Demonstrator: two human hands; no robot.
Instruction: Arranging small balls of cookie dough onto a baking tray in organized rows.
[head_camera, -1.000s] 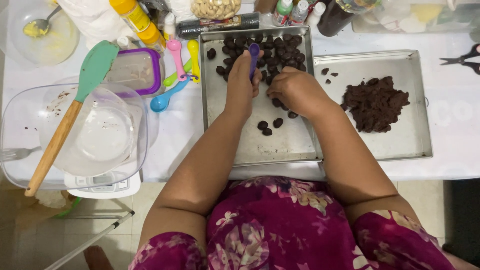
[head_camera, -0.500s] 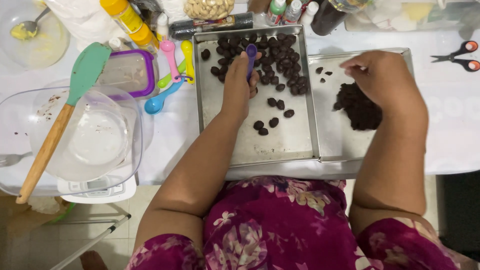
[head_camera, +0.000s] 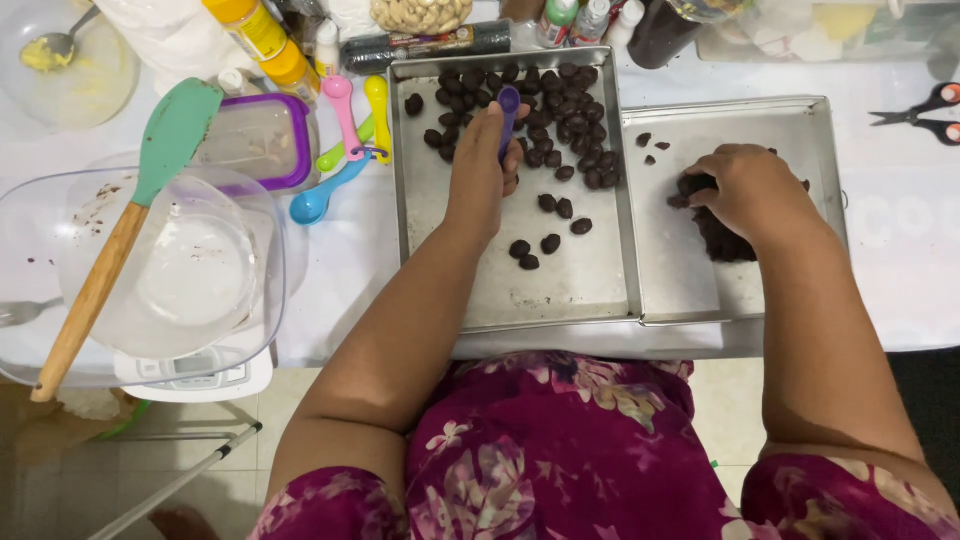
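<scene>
Far to the left of the left hand, a clear glass bowl sits on a white kitchen scale, smeared but nearly empty, with a green spatula on a wooden handle leaning across it. Behind it, a second glass bowl holds a spoon and some yellow paste. Just left of the left hand lie a purple-rimmed plastic box and a bunch of coloured measuring spoons on the white table.

The left hand is curled closed around a purple measuring spoon, resting inside the left metal tray. That tray holds many small dark dough balls, crowded beyond the hand and a few loose ones just to its right.

Right of it, touching edge to edge, the right metal tray holds a lump of dark dough. The right hand lies on this lump, fingers bent down into it; how tightly they pinch cannot be told. Scissors lie well to the right.
</scene>
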